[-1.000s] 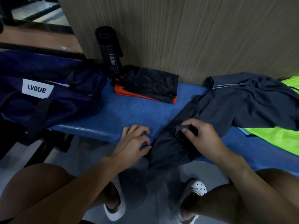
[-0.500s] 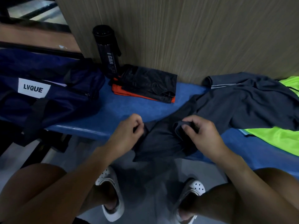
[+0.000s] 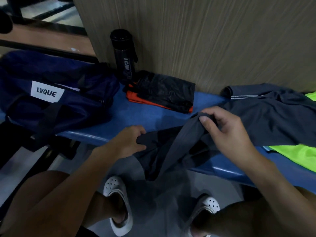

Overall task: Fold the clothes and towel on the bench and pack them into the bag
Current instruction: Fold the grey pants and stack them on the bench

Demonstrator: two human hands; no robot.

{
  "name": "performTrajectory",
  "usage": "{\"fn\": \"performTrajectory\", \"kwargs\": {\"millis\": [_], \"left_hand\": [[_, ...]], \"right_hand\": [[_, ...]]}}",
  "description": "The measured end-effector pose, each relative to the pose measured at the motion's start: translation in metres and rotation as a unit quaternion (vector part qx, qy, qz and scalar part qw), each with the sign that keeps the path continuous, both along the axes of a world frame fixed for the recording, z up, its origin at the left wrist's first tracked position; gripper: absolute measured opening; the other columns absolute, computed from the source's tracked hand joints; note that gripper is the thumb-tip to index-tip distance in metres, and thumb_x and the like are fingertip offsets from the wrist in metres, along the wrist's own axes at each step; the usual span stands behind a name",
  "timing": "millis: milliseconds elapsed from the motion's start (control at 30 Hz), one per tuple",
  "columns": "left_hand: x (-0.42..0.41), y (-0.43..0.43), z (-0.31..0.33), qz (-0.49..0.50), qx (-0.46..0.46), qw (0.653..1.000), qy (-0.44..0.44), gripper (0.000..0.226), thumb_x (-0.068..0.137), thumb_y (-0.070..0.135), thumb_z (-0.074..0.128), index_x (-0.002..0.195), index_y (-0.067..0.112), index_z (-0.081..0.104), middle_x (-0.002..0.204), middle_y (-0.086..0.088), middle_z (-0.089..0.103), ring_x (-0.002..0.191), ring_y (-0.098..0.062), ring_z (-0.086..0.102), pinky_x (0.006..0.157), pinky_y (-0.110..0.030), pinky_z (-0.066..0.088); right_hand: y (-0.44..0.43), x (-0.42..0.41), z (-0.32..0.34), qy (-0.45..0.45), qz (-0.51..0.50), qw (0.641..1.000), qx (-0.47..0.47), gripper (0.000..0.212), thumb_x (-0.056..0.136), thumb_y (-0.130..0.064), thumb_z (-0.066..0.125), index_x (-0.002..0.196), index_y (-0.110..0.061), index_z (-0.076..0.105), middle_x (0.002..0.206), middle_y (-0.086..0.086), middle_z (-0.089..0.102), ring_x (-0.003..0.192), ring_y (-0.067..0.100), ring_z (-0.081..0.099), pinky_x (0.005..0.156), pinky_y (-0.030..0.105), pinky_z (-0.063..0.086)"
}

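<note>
Blue bench (image 3: 145,117), grey garment (image 3: 273,120), green garment (image 3: 299,154) cropped

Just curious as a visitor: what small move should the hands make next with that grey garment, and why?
Probably pull the grey garment flat onto the bench: left hand and right hand pinch it bunched, and part hangs over the edge.
</note>
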State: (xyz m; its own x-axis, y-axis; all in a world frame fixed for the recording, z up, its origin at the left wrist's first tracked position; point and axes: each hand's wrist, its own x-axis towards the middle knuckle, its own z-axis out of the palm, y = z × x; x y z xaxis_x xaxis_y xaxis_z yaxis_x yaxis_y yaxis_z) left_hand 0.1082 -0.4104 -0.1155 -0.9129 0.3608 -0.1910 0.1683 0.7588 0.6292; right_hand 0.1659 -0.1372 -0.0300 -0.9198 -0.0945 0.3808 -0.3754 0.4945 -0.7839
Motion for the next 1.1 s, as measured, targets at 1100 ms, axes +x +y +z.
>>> {"fn": "performTrajectory", "kwargs": {"millis": [1100], "left_hand": [[-0.008, -0.012, 0.026, 0.105, 0.212, 0.956, 0.171, 0.019, 0.091, -0.002, 0.058, 0.091, 0.015, 0.066, 0.067, 0.013, 0.065, 0.048, -0.018, 0.060, 0.050, -0.027, 0.050]], "right_hand": [[0.000, 0.023, 0.008, -0.047, -0.015, 0.999, 0.021, 0.022, 0.097, -0.009, 0.051, 0.101, -0.025, 0.066, 0.084, -0.005, 0.067, 0.073, 0.014, 0.061, 0.067, 0.022, 0.047]]}}
